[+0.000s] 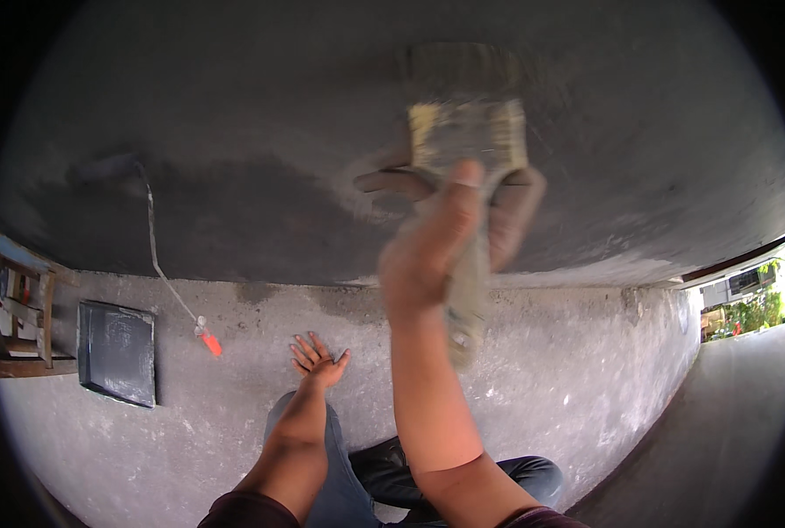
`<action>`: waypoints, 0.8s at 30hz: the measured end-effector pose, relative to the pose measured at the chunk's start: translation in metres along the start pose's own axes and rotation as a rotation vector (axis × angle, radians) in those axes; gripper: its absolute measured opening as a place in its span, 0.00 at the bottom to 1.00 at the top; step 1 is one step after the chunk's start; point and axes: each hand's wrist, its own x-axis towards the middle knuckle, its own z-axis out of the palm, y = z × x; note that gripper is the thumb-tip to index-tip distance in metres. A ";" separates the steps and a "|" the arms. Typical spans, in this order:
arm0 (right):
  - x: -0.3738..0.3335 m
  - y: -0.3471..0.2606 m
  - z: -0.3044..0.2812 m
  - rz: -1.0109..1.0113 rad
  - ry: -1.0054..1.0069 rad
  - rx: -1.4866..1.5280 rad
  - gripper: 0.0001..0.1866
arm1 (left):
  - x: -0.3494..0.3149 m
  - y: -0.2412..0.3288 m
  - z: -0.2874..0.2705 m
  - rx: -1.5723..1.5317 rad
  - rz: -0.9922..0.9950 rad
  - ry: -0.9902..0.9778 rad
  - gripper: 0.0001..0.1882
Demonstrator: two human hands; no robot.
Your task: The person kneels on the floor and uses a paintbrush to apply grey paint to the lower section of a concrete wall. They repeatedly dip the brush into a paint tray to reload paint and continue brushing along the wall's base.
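Note:
My right hand is raised in front of the dark grey wall, wrapped round a wide paintbrush. The brush points up, its bristle end at the wall, and its handle hangs below my palm. Motion blurs the brush and fingers, so I cannot tell whether the bristles touch the wall. Low down in the middle, my left hand is held with its fingers spread and nothing in it, above or against the pale concrete floor. A paint roller with an orange handle end leans on the wall to the left.
A black paint tray with pale smears lies on the floor at the left. Beside it stands a wooden frame. My bent legs are below my arms. To the far right is an opening with greenery.

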 end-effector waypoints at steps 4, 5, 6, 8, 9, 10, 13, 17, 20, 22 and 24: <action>-0.079 0.095 -0.030 0.087 0.034 -0.360 0.16 | 0.003 0.005 0.007 0.017 0.008 -0.011 0.68; -0.108 0.104 -0.040 0.305 0.039 -0.293 0.16 | 0.003 0.005 0.007 0.023 0.006 -0.009 0.68; -0.129 0.120 -0.052 0.396 0.037 -0.332 0.14 | 0.002 0.006 0.005 0.016 0.004 -0.004 0.68; -0.162 0.148 -0.075 0.574 0.097 -0.348 0.12 | 0.000 0.009 0.006 0.009 0.008 -0.003 0.68; -0.173 0.158 -0.081 0.661 0.154 -0.317 0.12 | 0.002 0.005 0.007 0.027 0.009 0.007 0.68; -0.171 0.155 -0.075 0.747 0.205 -0.282 0.12 | 0.003 0.003 0.007 0.041 0.009 0.019 0.68; -0.161 0.135 -0.060 0.537 0.242 -0.312 0.10 | 0.005 0.003 0.004 0.051 0.001 0.006 0.68; -0.045 0.044 0.002 0.510 0.231 0.075 0.13 | 0.006 -0.007 0.004 -0.013 -0.005 0.057 0.67; -0.006 -0.006 0.006 0.251 0.083 0.139 0.14 | -0.005 0.005 -0.001 -0.008 0.002 -0.007 0.67; 0.000 -0.005 -0.008 0.034 0.042 -0.103 0.13 | -0.007 0.015 0.001 -0.008 0.026 -0.013 0.67; -0.027 0.024 -0.014 0.048 -0.008 -0.334 0.13 | -0.001 -0.006 -0.007 -0.005 -0.007 -0.001 0.67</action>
